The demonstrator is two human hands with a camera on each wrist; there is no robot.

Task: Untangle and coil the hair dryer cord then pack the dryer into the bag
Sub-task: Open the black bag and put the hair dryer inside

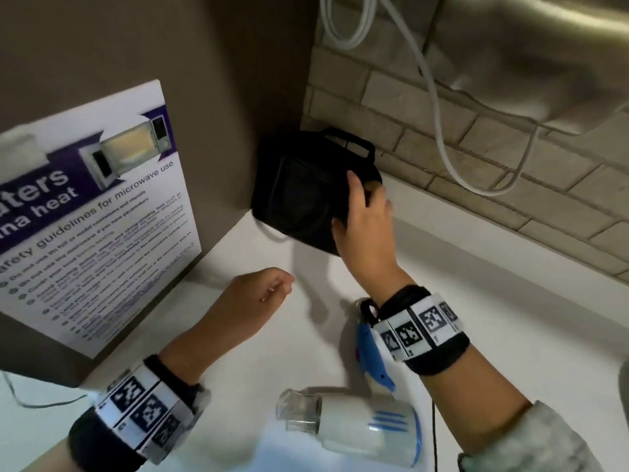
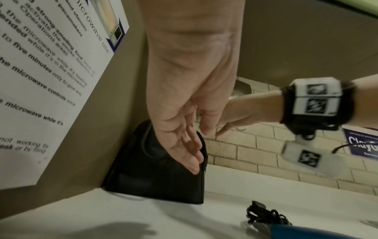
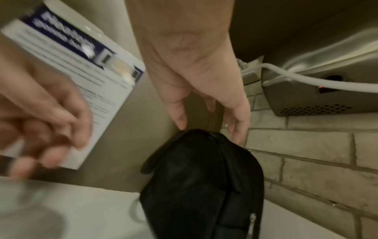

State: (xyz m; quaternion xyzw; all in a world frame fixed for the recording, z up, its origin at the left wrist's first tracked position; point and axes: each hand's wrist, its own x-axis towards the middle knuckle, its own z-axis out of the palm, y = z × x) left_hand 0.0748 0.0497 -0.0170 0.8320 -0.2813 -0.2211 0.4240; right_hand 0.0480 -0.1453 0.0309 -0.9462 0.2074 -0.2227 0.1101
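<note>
The right hand [image 1: 366,221] is reaching the black bag [image 1: 306,195] in the tabletop's [image 1: 476,301] corner, fingers [image 3: 235,129] spread around its top. The hair dryer [image 1: 360,427] is lying nearby, so packing is beginning; next, opening the bag.

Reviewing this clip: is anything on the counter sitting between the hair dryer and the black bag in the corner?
Nothing visible does. The hair dryer lies at the near edge of the counter, the black bag stands in the far corner, and only bare counter lies between them. The right hand reaches across that stretch to the bag; the left hand hovers empty.
</note>
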